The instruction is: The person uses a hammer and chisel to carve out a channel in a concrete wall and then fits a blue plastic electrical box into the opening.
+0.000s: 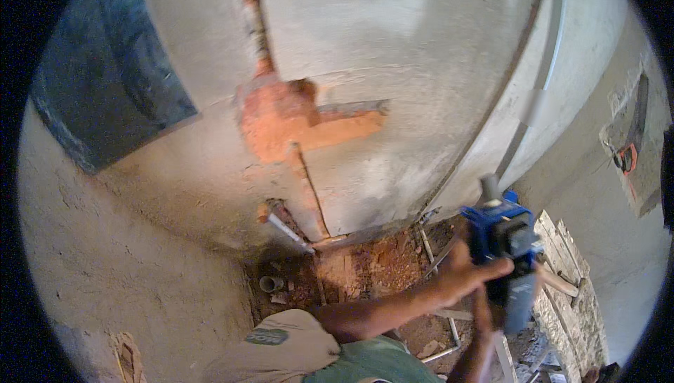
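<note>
In both hands I hold a blue-and-black power tool (pixel 502 235) with a grey stub at its top end; its exact kind is not clear. My left hand (pixel 463 271) wraps the near left side of the body, fingers closed, thumb across it. Lower down, my right hand (pixel 486 321) is closed against the tool's underside, partly hidden by it. The tool is in the air in front of the right part of the plastered wall (pixel 435 53). Slight blur softens its outline.
Orange brick shows in a chased patch (pixel 281 120) with grooves running up, down and sideways. A white pipe (pixel 289 232) leans at the wall's foot, near a grey pipe stub (pixel 272 284). Wooden boards (pixel 572 285) lie at right, below an orange-handled tool (pixel 627 160) at the wall.
</note>
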{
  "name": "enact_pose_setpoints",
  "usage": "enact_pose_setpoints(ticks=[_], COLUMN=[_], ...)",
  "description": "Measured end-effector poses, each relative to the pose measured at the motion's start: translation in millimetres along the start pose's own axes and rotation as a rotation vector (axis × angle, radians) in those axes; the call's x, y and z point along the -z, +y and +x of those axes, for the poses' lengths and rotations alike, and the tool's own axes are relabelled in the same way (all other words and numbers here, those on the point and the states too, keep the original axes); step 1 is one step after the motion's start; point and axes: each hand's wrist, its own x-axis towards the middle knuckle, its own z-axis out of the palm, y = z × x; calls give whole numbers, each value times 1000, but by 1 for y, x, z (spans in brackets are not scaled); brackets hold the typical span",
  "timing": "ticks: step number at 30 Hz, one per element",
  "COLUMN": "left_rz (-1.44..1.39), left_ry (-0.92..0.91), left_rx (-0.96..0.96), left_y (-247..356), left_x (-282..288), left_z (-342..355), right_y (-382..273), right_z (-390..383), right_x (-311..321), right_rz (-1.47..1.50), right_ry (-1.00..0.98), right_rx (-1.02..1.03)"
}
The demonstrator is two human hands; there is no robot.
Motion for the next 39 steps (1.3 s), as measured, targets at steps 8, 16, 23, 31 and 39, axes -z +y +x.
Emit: enact_pose_setpoints(ticks=[8, 16, 23, 31, 39], left_rz=[18, 23, 320, 817, 936], left_ry=[279, 486, 647, 807, 818], left_rx=[-149, -209, -331, -599, -517], left_y=[123, 176, 181, 193, 211], left_x=[130, 189, 211, 223, 220], left_z=[-107, -134, -116, -71, -50], right_y=[-149, -187, -179, -186, -188], right_z=[-46, -6, 2, 31, 28], right_x=[-101, -122, -186, -236, -255], right_rz=[126, 703, 657, 1223, 1234], right_ry=[-284, -967, -1090, -967, -913], right_rx=[446, 267, -207, -315, -437])
